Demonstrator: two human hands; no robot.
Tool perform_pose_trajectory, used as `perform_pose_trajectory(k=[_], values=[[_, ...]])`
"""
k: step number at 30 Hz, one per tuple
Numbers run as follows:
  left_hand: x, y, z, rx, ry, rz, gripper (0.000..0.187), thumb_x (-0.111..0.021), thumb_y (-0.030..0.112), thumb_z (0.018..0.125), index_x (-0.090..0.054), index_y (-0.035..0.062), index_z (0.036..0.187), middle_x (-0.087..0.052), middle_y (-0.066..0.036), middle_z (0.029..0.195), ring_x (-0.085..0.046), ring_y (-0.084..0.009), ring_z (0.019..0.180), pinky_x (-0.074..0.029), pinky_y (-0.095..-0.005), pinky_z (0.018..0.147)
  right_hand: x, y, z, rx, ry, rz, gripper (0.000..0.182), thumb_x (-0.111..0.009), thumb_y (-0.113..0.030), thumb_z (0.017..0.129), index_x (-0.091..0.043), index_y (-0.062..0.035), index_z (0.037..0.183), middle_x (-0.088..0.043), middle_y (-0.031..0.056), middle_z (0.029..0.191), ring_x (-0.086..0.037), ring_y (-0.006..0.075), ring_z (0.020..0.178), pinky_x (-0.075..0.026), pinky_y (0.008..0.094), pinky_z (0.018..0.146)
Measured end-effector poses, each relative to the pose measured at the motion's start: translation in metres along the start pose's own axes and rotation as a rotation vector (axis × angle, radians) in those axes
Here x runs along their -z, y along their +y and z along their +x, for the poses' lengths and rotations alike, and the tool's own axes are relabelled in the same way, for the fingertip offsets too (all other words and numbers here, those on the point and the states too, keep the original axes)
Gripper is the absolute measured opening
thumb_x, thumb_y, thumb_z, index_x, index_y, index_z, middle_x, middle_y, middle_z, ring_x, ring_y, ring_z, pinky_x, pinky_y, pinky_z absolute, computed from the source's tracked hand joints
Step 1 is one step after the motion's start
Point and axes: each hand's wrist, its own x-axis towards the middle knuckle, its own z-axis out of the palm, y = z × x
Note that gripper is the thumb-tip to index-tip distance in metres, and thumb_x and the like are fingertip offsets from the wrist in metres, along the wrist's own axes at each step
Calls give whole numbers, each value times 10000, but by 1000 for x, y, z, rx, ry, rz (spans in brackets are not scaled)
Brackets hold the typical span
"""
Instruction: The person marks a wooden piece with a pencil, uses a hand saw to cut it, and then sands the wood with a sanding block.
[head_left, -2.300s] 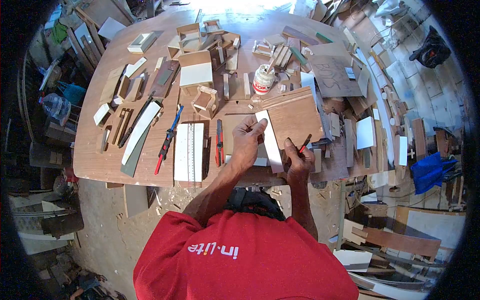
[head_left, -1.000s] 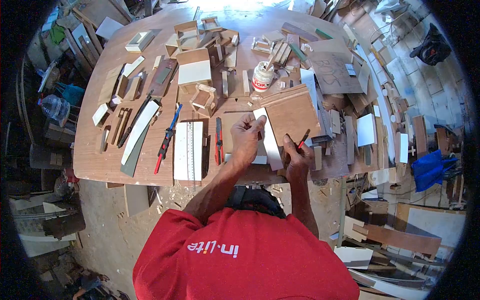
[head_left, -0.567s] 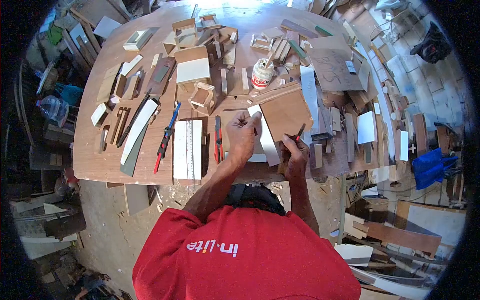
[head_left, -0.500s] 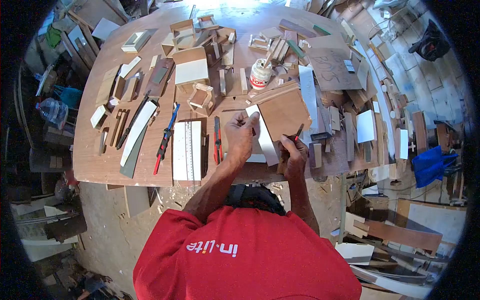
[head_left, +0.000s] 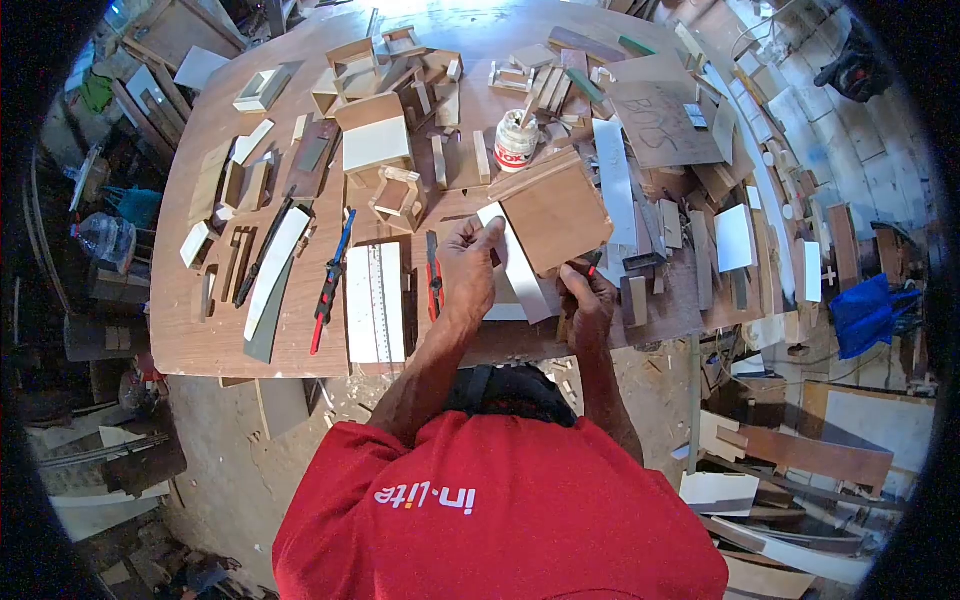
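My left hand (head_left: 468, 265) pinches the upper end of a narrow white strip (head_left: 518, 266) between thumb and fingers. The strip slants down to the right, towards my other hand. My right hand (head_left: 588, 302) is closed around a slim red and dark pencil-like tool (head_left: 594, 264), its end sticking up past the fingers. Just beyond both hands is a brown square board (head_left: 560, 215), its left edge alongside the strip. Behind the board stands an open white jar (head_left: 515, 142) with a red label and a stick in it.
Left of my hands lie a red cutter knife (head_left: 434, 275), a white panel with a ruler (head_left: 376, 305) and a blue and red tool (head_left: 332, 280). Small wooden frames (head_left: 398, 200) and a white-topped box (head_left: 372, 135) stand farther back. Wood offcuts (head_left: 700, 255) crowd the right side.
The view has shifted slightly. Both hands keep their grips, and the strip and board stay close together with little movement.
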Motion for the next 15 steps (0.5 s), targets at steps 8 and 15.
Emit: perform_pose_trajectory(k=[8,15], values=[[0,6,-2,69,-20,-51,86,-662,107,887,-620,45,931,-623,8,802,-560,-73,670,-456,-236,632,-6,3,4,81,-1,-193,168,-666,-196,881,-713,-39,918,-526,-74,664,-388,30,552,-279,221,499],[2,6,0,81,-25,-48,87,-673,104,873,-631,31,896,-619,2,788,-549,-70,654,-444,-230,608,-5,9,8,149,-15,-193,213,-655,-175,895,-710,-3,1008,-548,-75,730,-412,30,646,-323,219,574]])
